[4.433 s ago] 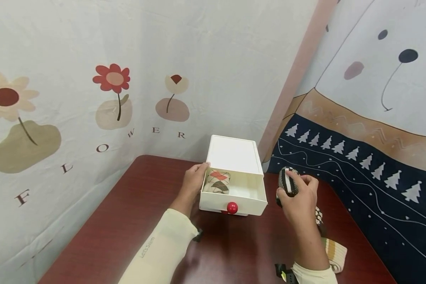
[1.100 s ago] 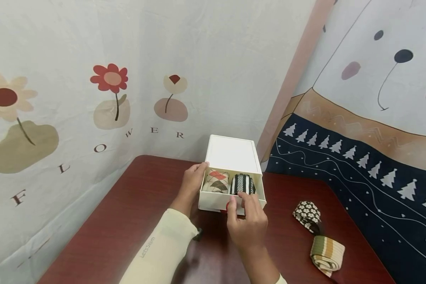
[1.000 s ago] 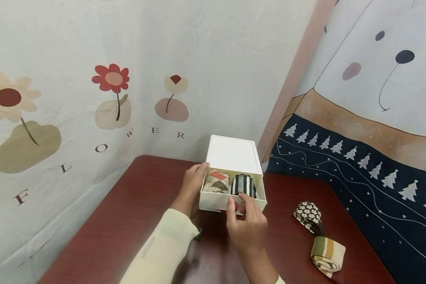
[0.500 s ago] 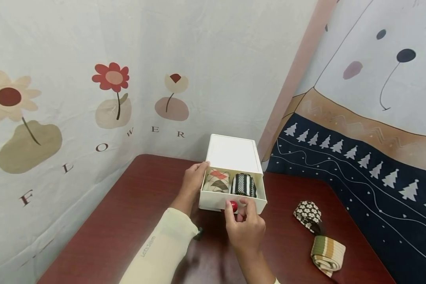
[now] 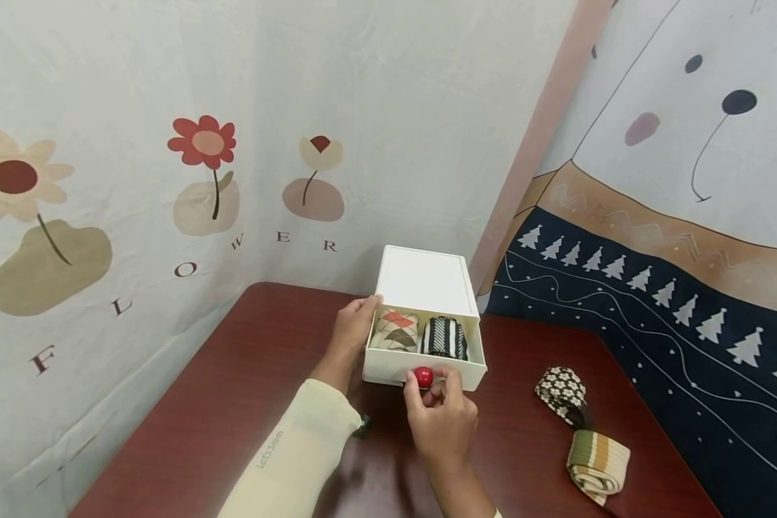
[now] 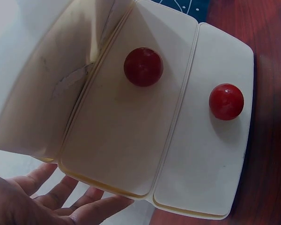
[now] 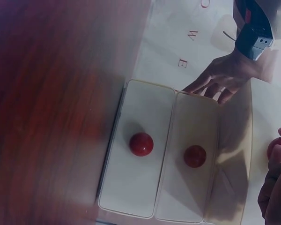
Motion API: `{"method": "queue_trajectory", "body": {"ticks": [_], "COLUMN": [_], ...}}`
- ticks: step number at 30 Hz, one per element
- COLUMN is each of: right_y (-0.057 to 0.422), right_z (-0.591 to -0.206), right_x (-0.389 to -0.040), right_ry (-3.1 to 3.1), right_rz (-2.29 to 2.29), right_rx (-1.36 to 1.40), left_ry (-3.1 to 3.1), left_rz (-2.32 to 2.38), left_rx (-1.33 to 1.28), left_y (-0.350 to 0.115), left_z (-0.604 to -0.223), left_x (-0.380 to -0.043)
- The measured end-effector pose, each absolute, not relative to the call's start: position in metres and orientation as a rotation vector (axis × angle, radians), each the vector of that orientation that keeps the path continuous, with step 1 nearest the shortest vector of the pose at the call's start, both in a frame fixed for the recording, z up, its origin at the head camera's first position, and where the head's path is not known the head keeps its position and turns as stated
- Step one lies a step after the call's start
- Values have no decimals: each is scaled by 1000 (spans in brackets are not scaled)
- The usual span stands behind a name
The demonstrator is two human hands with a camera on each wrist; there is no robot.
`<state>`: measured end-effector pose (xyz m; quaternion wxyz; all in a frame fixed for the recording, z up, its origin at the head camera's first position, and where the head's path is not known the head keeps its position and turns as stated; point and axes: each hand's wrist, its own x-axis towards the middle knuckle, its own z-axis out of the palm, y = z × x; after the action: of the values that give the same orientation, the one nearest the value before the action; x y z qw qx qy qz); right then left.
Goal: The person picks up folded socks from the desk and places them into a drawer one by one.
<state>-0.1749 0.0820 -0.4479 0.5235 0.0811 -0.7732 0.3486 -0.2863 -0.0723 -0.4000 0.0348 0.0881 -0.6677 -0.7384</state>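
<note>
A white drawer cabinet [image 5: 426, 280] stands on the table with its top drawer [image 5: 395, 365] pulled out. Inside the drawer, a rolled argyle necktie [image 5: 395, 331] lies on the left and a rolled black-and-white striped necktie [image 5: 444, 338] on the right. My left hand [image 5: 352, 331] rests against the cabinet's left side; the left wrist view shows its fingers [image 6: 91, 208] spread along that side. With thumb and fingertips, my right hand [image 5: 443, 421] pinches the round red knob [image 5: 424, 376] on the drawer front, as the right wrist view also shows.
A rolled floral necktie [image 5: 560, 392] and a rolled green, yellow and cream knitted one [image 5: 598, 464] lie on the dark red table [image 5: 233, 403] to the right. Two lower drawers with red knobs [image 6: 143, 67] are shut. Printed curtains [image 5: 395, 129] hang behind.
The striped necktie has gone from my right hand into the drawer's right side. My right hand then came down from the drawer's front edge to the knob. My left hand stays in place.
</note>
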Motion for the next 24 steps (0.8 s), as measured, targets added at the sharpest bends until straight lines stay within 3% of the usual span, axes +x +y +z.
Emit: {"method": "queue_trajectory", "body": {"ticks": [24], "right_y": [79], "right_z": [-439], "right_x": [-193], "right_ry": [-1921], "right_rz": [874], "right_rx": [151], "left_ry": [-2131], "left_rz": [-2184], "left_rx": [272], "left_y": [-74], "left_z": [-400], "left_x": [-288]}}
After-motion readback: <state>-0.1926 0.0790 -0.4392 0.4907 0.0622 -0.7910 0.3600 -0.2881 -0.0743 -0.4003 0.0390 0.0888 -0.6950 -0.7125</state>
